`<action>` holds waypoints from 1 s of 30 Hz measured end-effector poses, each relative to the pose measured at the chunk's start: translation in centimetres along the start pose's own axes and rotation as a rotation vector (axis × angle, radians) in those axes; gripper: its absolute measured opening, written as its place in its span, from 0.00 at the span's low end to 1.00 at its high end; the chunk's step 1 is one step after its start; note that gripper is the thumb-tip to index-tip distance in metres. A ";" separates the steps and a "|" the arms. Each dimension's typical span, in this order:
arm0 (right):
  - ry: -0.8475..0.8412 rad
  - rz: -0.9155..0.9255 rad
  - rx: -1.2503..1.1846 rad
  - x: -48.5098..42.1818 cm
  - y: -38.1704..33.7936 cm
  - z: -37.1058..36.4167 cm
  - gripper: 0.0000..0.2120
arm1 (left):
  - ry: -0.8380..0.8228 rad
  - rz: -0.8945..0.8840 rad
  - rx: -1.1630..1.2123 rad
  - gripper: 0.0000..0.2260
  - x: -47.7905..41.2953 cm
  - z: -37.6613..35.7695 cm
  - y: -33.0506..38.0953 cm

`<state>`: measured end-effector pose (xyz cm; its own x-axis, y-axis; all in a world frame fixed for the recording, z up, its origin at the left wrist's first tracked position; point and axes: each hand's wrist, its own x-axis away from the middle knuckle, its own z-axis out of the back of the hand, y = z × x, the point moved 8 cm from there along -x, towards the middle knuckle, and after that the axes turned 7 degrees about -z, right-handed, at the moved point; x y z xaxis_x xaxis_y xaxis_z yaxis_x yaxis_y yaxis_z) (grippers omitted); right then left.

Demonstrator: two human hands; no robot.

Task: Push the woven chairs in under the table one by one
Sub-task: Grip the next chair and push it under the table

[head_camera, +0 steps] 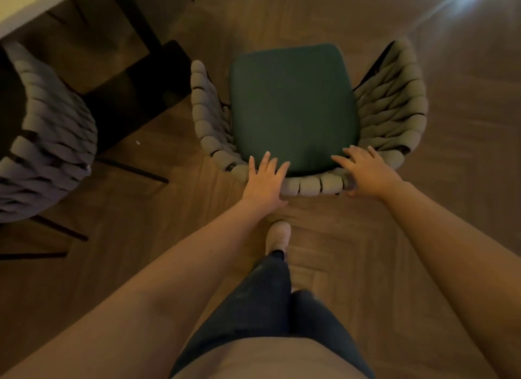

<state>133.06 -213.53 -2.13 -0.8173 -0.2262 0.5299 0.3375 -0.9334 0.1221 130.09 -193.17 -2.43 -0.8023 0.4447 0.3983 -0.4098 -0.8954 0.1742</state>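
Dark trousers and a pale shoe stand on the wood floor. Left hand and right hand lie spread, fingers wide, over the back rim of the woven chair with the green cushion. This chair stands clear of the bench. Second woven chair sits at far left, beside the bench.
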 end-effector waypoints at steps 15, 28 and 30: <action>-0.111 0.461 0.188 -3.7 5.6 -2.0 0.20 | -0.213 0.035 -0.113 0.17 -3.8 -0.6 0.5; -0.129 0.628 0.272 -7.7 4.8 1.0 0.20 | -0.194 0.234 -0.056 0.16 -4.1 -0.5 -1.5; -0.128 0.644 0.302 -9.7 4.5 2.3 0.19 | -0.181 0.269 -0.047 0.16 -4.4 0.0 -2.3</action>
<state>143.56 -214.92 -4.79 -0.3580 -0.6538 0.6666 0.8632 -0.5040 -0.0307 134.54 -193.06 -4.57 -0.7961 0.1771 0.5787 -0.2168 -0.9762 0.0005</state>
